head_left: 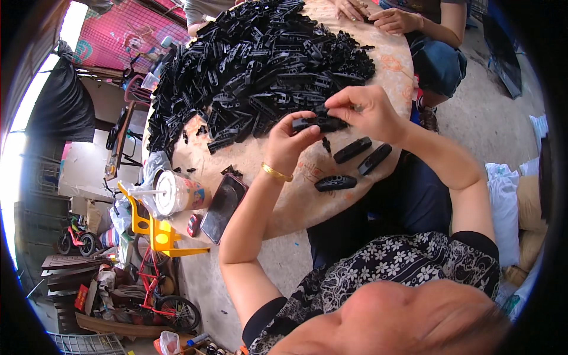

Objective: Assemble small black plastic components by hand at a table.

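Over the near side of the round table, my left hand (286, 145) grips a long black plastic part (304, 124) between thumb and fingers. Just to its right, the thumb and fingertips of my right hand (374, 112) are pinched together close to the far end of that part. Whatever lies in this pinch is too small and dark to make out. Below my hands, several similar black plastic pieces (336, 183) lie on the patterned tablecloth (284, 207). A big heap of black plastic parts (254, 65) spreads beyond my hands.
Left of my left forearm are a dark phone (223, 207), a lidded drink cup (171, 194) with a straw and a small red item (193, 225). A yellow chair (160, 236) stands at the table's left edge. Another person's hands (393, 21) rest at the far right edge.
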Demonstrator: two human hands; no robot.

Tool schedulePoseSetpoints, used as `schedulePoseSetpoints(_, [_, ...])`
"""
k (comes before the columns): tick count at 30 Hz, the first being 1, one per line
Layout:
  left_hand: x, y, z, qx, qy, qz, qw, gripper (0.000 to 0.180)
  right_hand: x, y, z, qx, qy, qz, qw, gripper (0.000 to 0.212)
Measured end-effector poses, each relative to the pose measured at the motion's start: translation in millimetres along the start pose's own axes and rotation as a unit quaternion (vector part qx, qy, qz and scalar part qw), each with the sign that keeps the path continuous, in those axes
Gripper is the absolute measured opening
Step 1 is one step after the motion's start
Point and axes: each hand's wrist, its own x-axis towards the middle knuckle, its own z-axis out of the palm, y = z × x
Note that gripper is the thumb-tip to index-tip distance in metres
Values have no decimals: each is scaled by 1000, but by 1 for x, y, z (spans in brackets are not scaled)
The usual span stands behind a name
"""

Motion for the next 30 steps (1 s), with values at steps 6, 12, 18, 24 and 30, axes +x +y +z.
schedulePoseSetpoints(6, [-3, 0, 10, 25, -29, 1, 999, 33, -2, 11, 5, -49, 5, -153, 987, 14])
schedulePoseSetpoints(12, [-5, -1, 8, 22, -2, -2, 1000, 37, -2, 4, -1, -145, -59, -220, 963, 16])
schedulePoseSetpoints(18, [-9, 11, 15, 121, 8, 53, 991, 33, -4, -7, 6, -82, -49, -14, 995, 20])
schedulePoseSetpoints(24, [-20, 11, 32, 381, 32, 186, 905, 31, -2, 6, -1, -22, -145, 77, 986, 27])
schedulePoseSetpoints(30, [0, 31, -7, 615, 92, 206, 755, 38, 2, -3, -42, -159, -322, 73, 930, 27])
